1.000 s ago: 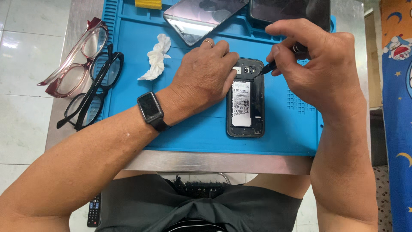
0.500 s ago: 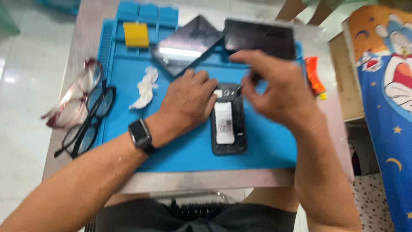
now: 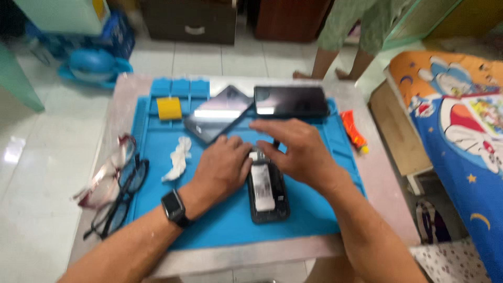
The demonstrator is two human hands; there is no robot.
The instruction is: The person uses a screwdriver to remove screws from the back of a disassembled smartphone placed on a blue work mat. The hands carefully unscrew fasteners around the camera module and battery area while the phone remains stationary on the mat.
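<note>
Hands at frame centre over an opened black phone with its back cover off, lying on a blue rectangular silicone work mat: left hand with a black smartwatch on the wrist, curled palm-down, resting against the phone's upper left edge; right hand half-closed above the phone's top end, pinching what looks like a thin dark tool, blurred. Elsewhere: two dark flat phones near the mat's upper edge, yellow square block upper left, crumpled white tissue, two pairs of glasses at left, orange tube at right.
</note>
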